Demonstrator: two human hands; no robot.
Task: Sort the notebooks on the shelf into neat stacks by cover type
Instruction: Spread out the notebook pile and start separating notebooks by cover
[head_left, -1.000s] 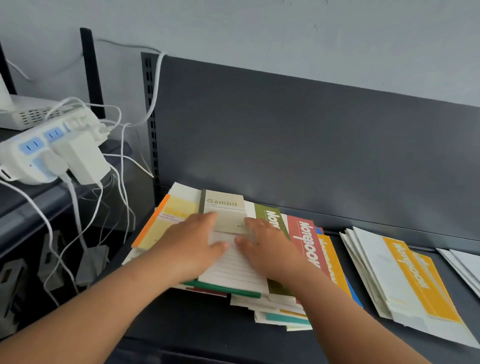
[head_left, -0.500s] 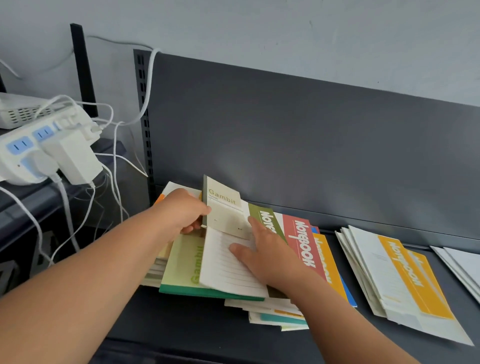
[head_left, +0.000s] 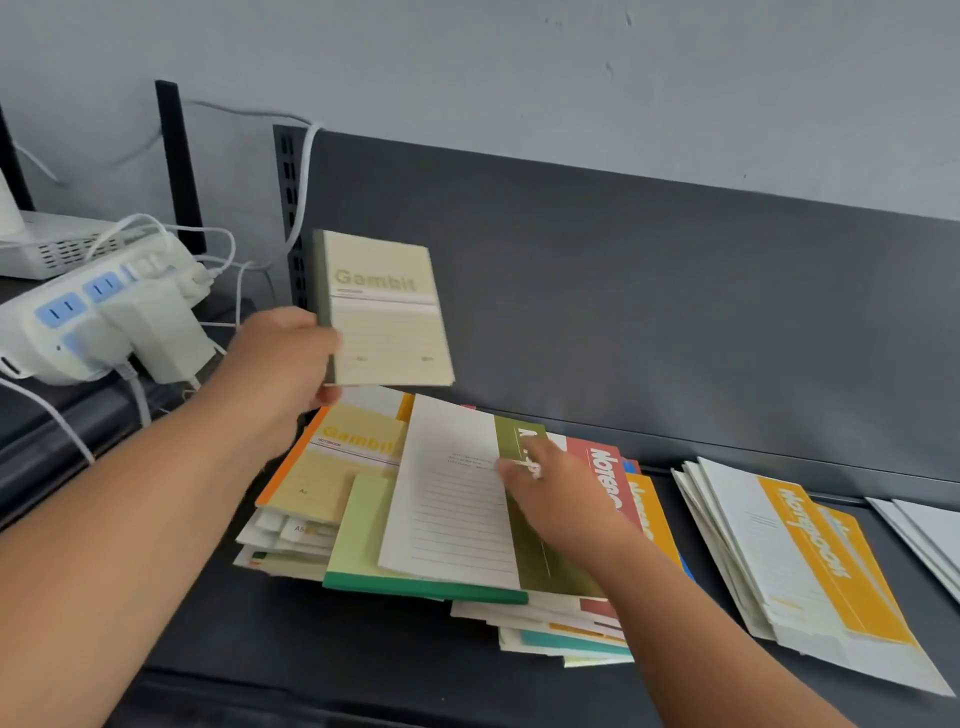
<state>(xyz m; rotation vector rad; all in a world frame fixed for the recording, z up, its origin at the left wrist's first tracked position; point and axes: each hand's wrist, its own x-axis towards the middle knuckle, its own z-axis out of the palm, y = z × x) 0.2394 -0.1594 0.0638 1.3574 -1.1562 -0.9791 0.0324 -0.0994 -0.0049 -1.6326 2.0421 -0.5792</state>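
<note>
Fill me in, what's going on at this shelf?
A person is sorting notebooks on a dark shelf. The left hand grips a cream Gambit notebook by its spine edge, holding it up above the mixed pile. The right hand rests its fingers on a white lined notebook on top of that pile, beside an olive notebook. A fanned stack of yellow-banded notebooks lies apart to the right. The pile is not yet sorted: several cover types overlap in it.

Soft even light, blurred hands
</note>
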